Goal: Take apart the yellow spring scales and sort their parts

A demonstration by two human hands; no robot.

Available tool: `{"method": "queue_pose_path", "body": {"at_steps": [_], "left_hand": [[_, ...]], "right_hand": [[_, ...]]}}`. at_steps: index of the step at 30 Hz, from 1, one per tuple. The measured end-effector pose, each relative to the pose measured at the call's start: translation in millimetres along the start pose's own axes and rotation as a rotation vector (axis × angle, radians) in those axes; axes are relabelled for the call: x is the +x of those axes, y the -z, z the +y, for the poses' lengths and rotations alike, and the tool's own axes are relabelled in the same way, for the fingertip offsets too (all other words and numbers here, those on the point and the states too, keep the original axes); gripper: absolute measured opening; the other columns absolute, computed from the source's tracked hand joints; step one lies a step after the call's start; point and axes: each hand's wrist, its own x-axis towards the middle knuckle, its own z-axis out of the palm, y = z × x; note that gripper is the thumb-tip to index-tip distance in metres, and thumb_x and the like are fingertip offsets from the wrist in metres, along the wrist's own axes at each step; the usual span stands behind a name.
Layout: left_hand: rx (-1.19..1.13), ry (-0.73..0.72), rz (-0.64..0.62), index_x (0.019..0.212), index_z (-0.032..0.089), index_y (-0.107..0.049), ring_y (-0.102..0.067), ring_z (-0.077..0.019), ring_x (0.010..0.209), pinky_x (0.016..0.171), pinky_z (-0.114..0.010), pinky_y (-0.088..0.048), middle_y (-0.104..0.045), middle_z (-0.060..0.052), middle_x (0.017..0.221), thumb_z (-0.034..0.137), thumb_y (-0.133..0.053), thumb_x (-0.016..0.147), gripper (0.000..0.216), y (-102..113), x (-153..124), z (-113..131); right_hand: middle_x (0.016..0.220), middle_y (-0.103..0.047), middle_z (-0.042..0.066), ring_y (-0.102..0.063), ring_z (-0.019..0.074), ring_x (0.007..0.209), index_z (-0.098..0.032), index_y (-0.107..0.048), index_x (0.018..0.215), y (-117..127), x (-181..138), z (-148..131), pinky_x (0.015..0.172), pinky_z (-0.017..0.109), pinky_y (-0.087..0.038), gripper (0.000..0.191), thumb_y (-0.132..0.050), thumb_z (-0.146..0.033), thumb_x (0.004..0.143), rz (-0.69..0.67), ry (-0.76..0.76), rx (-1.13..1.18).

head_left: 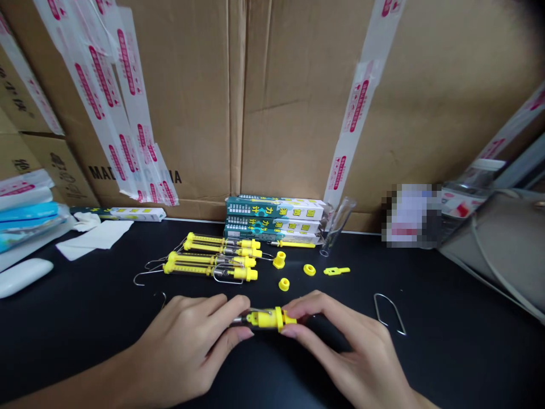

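In the head view, a yellow spring scale with a clear tube [264, 319] lies level between my hands, low over the table. My left hand [200, 335] is closed around its tube, hiding most of that end. At the other end, the thumb and fingertips of my right hand [336, 332] pinch the yellow end cap [290, 319]. Beyond them rest several assembled spring scales [208, 258] with wire hooks. Loose yellow caps [279, 260], a yellow ring [309, 270] and a flat yellow piece [336, 271] lie to their right. A bent wire loop [389, 313] sits right of my right hand.
Stacked product boxes [276, 218] stand at the back, beside a leaning clear tube [338, 227]. Large taped cardboard boxes [289, 113] wall off the rear. White paper [94, 238] and a white object [25, 277] lie left; a bottle [468, 182] and grey bag [502, 244] stand right.
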Motion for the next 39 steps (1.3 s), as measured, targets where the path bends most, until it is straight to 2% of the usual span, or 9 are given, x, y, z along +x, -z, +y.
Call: {"method": "queue_pose_path", "body": {"at_steps": [6, 10, 13, 18, 22, 28, 33, 35, 39], "left_hand": [[-0.026, 0.002, 0.015, 0.113, 0.025, -0.053, -0.074, -0.0197, 0.072, 0.061, -0.029, -0.051, -0.075, 0.0, 0.092, 0.036, -0.032, 0.108, 0.025, -1, 1, -2], [-0.014, -0.001, 0.01, 0.111, 0.023, -0.052, -0.075, -0.0204, 0.07, 0.061, -0.031, -0.052, -0.075, 0.0, 0.092, 0.036, -0.032, 0.108, 0.025, 1, 1, 0], [-0.007, 0.0, -0.006, 0.111, 0.024, -0.052, -0.075, -0.0214, 0.072, 0.06, -0.032, -0.053, -0.075, 0.0, 0.093, 0.036, -0.032, 0.108, 0.024, 2, 1, 0], [-0.012, 0.01, -0.007, 0.112, 0.024, -0.052, -0.076, -0.0214, 0.073, 0.061, -0.032, -0.054, -0.075, 0.001, 0.094, 0.035, -0.034, 0.107, 0.022, 1, 1, 0], [-0.03, -0.003, 0.01, 0.112, 0.024, -0.051, -0.075, -0.0202, 0.074, 0.061, -0.031, -0.053, -0.075, 0.001, 0.094, 0.035, -0.033, 0.108, 0.022, 2, 1, 0], [-0.014, -0.026, 0.059, 0.109, 0.022, -0.055, -0.073, -0.0186, 0.067, 0.056, -0.029, -0.052, -0.072, 0.001, 0.085, 0.031, -0.04, 0.106, 0.018, 3, 4, 1], [0.058, -0.087, 0.134, 0.107, 0.02, -0.06, -0.069, -0.0214, 0.072, 0.054, -0.03, -0.05, -0.07, -0.003, 0.085, 0.027, -0.047, 0.102, 0.015, 5, 4, 4], [0.078, -0.114, 0.141, 0.105, 0.019, -0.062, -0.068, -0.0232, 0.08, 0.059, -0.031, -0.053, -0.069, -0.005, 0.09, 0.026, -0.05, 0.1, 0.015, 7, 2, 6], [0.026, -0.079, 0.153, 0.116, 0.021, -0.064, -0.062, -0.0308, 0.108, 0.09, -0.043, -0.054, -0.067, -0.011, 0.116, 0.036, -0.06, 0.094, 0.027, 13, 5, 7]], "right_hand": [[0.089, -0.076, -0.005, -0.073, 0.0103, 0.072, -0.024, -0.067, 0.102, -3, 0, 3, 0.072, 0.015, -0.058, 0.014, -0.073, -0.029, 0.091, -0.007, -0.053, -0.02], [0.089, -0.077, -0.006, -0.073, 0.0099, 0.071, -0.025, -0.068, 0.103, -1, -3, 5, 0.069, 0.014, -0.058, 0.014, -0.073, -0.024, 0.091, -0.071, -0.068, 0.0], [0.088, -0.077, -0.005, -0.072, 0.0102, 0.068, -0.025, -0.067, 0.106, 2, -3, 4, 0.069, 0.014, -0.059, 0.021, -0.076, -0.021, 0.088, -0.065, -0.056, 0.019], [0.092, -0.077, 0.0, -0.075, 0.014, 0.081, -0.022, -0.069, 0.089, 1, 0, 1, 0.077, 0.018, -0.06, 0.004, -0.072, -0.024, 0.091, -0.006, 0.001, 0.065], [0.093, -0.077, -0.001, -0.075, 0.0148, 0.079, -0.023, -0.067, 0.098, -2, -1, 3, 0.076, 0.02, -0.061, 0.008, -0.071, -0.022, 0.091, 0.021, -0.062, 0.069], [0.09, -0.076, -0.005, -0.072, 0.0111, 0.072, -0.026, -0.068, 0.103, 0, -3, 5, 0.072, 0.016, -0.059, 0.021, -0.073, -0.012, 0.088, -0.086, -0.079, 0.043], [0.089, -0.074, -0.004, -0.072, 0.0124, 0.074, -0.025, -0.067, 0.097, 0, -4, 5, 0.071, 0.018, -0.06, 0.016, -0.079, -0.023, 0.085, -0.121, -0.192, 0.2], [0.089, -0.073, -0.002, -0.072, 0.0138, 0.076, -0.023, -0.067, 0.091, -1, -5, 6, 0.071, 0.019, -0.06, 0.013, -0.079, -0.025, 0.085, -0.124, -0.26, 0.271], [0.09, -0.074, -0.001, -0.072, 0.0147, 0.077, -0.022, -0.066, 0.085, -3, -4, 6, 0.071, 0.02, -0.059, 0.01, -0.077, -0.023, 0.086, -0.129, -0.279, 0.247]]}}
